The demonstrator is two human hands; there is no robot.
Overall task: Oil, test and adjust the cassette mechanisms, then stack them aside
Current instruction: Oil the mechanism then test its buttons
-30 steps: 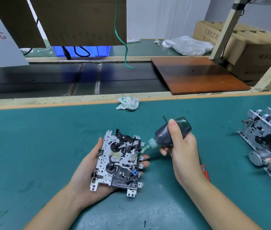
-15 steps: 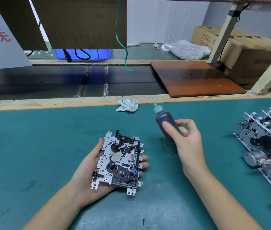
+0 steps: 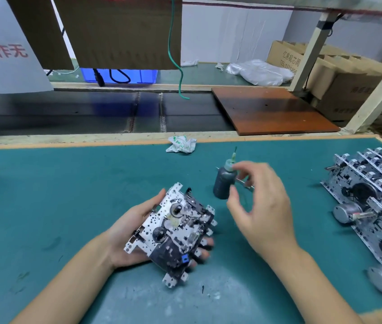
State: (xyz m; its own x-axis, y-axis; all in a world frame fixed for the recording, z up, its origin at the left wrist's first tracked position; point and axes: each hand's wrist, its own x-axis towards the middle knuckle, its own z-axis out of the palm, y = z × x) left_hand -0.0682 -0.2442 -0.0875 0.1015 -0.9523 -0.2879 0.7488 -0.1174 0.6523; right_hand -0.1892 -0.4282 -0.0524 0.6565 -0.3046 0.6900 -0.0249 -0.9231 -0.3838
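the left hand (image 3: 136,232) lies palm up over the green-matted bench (image 3: 56,195), fingers curled under and round the perforated silver metal cassette mechanism with black parts and a small blue tab (image 3: 173,232), which rests tilted in that palm, thumb along its far-left edge. just beyond and to the right of it, the small dark grey plastic oil bottle with a pale green nozzle (image 3: 225,181) stands upright on the bench, nozzle up. the right hand (image 3: 262,206) hovers right beside the bottle, blurred, fingers loosely spread and apart from it; it holds nothing that can be made out. a thin metal tool (image 3: 246,184) lies on the bench partly behind those fingers. farther right of the right hand, well apart, is a leaning row of similar silver cassette mechanisms with round grey motors (image 3: 372,206). beyond both hands, by the bench's far edge, sits a crumpled white wipe stained green (image 3: 180,145).

judging from this, the oiling of the held unit looks finished, since the bottle is set down. testing, any adjusting, and stacking it with the row on the right appear to remain. how many of the row are already done cannot be told.
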